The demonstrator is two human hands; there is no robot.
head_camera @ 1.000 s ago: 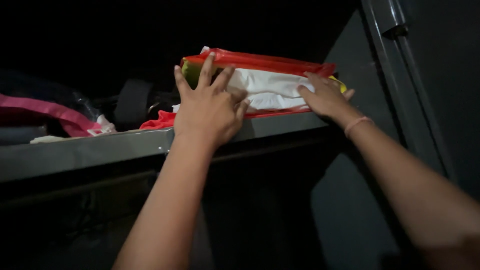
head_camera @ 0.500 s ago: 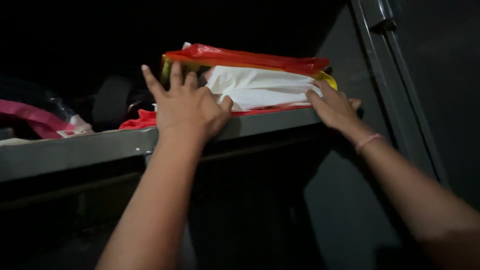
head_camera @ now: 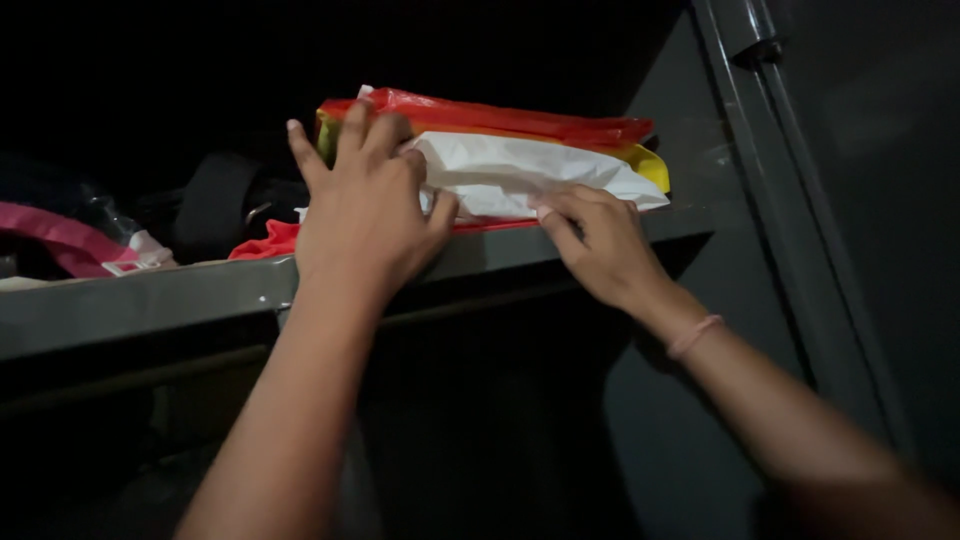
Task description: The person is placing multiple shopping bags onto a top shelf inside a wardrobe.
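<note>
- Dark grey metal cupboard interior, dimly lit; a grey shelf runs across the view at about chest height of the picture, with blackness above and below it.
- On the right end of the shelf lies a bundle: a red plastic bag on top, a yellow edge at the right, and white folded cloth or paper showing through the front.
- The bundle sits at the shelf's front edge, close to the cupboard's right wall.
- The left hand rests flat on the bundle's left end, fingers spread and reaching over the red top, thumb against the white part; it presses rather than grips.
- The right hand is at the bundle's front, fingers bent together, fingertips touching the lower white edge where it meets the shelf; whether it pinches anything cannot be told.
- A thin pink band circles the right wrist.
- Red cloth pokes out on the shelf just left of the left hand, touching the bundle's underside as far as can be seen.
- Farther left, a dark rounded strap or belt stands behind the cloth.
- At the far left a pink strip lies across the shelf, well apart from the hands.
- A grey door frame slants down the right side.
</note>
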